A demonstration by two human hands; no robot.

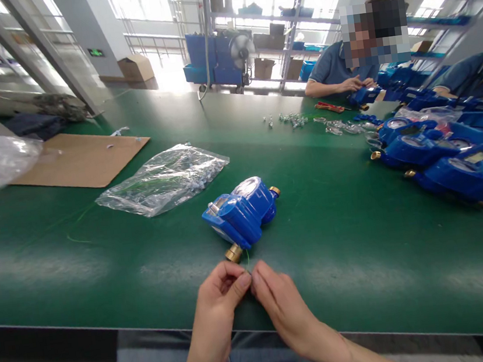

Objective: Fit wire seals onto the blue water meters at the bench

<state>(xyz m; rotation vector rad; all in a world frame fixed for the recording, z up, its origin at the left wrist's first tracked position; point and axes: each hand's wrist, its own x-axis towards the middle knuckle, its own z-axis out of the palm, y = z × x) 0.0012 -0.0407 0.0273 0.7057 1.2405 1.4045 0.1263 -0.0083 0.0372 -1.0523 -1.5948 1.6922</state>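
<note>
A blue water meter [240, 210] with brass threaded ends lies on the green table, right in front of my hands. From its near end a thin green wire [248, 257] runs down to my fingertips. My left hand [220, 295] is closed, pinching thumb against forefinger where the wire ends. Fingertip to fingertip with it, my right hand [282, 299] is also closed in a pinch; what it grips is too small and covered to make out. The brass fitting [233, 253] sits just beyond my left fingers.
A clear plastic bag [162, 182] of small parts lies ahead left, near a cardboard sheet [84, 159]. Several blue meters [464, 171] crowd the right side. Small loose parts [293, 119] lie farther back. A co-worker [337, 69] handles a blue meter across the table.
</note>
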